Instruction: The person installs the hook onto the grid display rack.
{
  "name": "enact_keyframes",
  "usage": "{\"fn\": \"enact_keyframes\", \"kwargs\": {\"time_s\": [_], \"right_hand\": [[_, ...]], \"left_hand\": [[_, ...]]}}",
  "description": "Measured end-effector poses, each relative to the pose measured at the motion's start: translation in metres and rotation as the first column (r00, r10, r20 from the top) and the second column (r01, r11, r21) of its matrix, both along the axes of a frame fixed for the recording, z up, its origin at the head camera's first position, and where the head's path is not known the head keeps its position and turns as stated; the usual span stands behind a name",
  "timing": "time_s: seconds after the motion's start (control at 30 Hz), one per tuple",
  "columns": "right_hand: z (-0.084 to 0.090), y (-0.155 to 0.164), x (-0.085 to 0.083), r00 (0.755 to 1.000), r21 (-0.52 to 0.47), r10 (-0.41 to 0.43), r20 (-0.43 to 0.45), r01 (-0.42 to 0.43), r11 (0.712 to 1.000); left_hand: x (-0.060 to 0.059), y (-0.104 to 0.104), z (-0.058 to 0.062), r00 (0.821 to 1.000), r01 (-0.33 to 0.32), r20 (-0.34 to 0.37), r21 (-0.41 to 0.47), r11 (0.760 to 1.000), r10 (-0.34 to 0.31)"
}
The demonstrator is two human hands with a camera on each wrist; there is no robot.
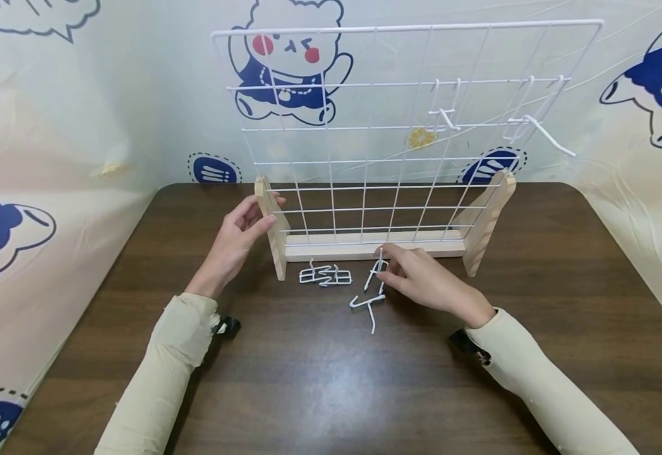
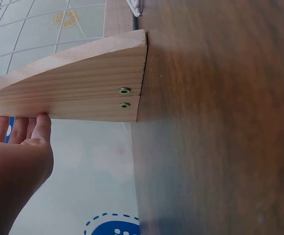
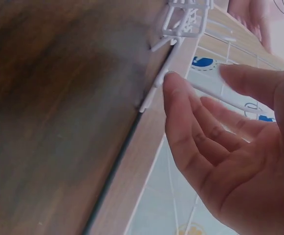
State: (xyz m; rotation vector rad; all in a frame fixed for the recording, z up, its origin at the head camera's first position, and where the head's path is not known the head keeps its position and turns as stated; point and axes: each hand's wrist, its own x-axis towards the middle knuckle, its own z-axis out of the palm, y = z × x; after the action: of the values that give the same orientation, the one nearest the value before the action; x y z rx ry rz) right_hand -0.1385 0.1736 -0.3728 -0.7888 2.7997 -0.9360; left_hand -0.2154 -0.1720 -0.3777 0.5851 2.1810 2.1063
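Observation:
A white wire grid panel point(image 1: 399, 126) stands in a wooden base point(image 1: 365, 245) on the dark table point(image 1: 319, 379). My left hand point(image 1: 251, 218) grips the base's left wooden foot point(image 1: 276, 253), thumb in front and fingers behind; the left wrist view shows that foot point(image 2: 83, 88) against my left hand point(image 2: 19, 147). My right hand point(image 1: 388, 268) pinches a white wire hook point(image 1: 374, 273) just in front of the base bar; in the right wrist view the held hook point(image 3: 154, 90) runs between the index finger and thumb of my right hand point(image 3: 199, 78).
A second loose hook point(image 1: 365, 304) lies beside the held one, and a small pile of hooks point(image 1: 325, 276) sits left of it. Two hooks point(image 1: 445, 117) point(image 1: 541, 129) hang on the grid's upper right. Plastic cartoon-print sheeting point(image 1: 52, 189) walls the table.

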Motion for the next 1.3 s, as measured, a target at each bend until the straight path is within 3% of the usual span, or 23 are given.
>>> {"fn": "enact_keyframes", "kwargs": {"time_s": [0.37,1.0,1.17,1.23,1.3], "right_hand": [[-0.001,0.001,-0.003,0.993,-0.009,-0.003,-0.122,0.002,1.0],[0.006,0.011,-0.006,0.996,-0.012,0.009,-0.084,-0.01,1.0],[0.007,0.012,-0.007,0.999,-0.053,0.046,0.001,-0.045,0.998],[0.006,0.015,-0.009,0.991,-0.118,0.089,0.101,-0.077,0.99],[0.005,0.018,-0.012,0.962,-0.219,0.158,0.224,-0.109,0.97]], "left_hand": [[-0.002,0.0,-0.001,1.0,0.0,-0.01,0.02,1.0,0.0],[-0.002,0.002,0.0,1.0,0.011,-0.02,0.033,0.999,-0.01],[-0.001,0.002,0.0,1.0,0.008,-0.022,0.034,0.999,-0.007],[-0.001,0.002,0.0,1.0,0.008,-0.022,0.034,0.999,-0.007],[-0.001,0.002,0.0,1.0,0.008,-0.023,0.038,0.999,-0.007]]}}
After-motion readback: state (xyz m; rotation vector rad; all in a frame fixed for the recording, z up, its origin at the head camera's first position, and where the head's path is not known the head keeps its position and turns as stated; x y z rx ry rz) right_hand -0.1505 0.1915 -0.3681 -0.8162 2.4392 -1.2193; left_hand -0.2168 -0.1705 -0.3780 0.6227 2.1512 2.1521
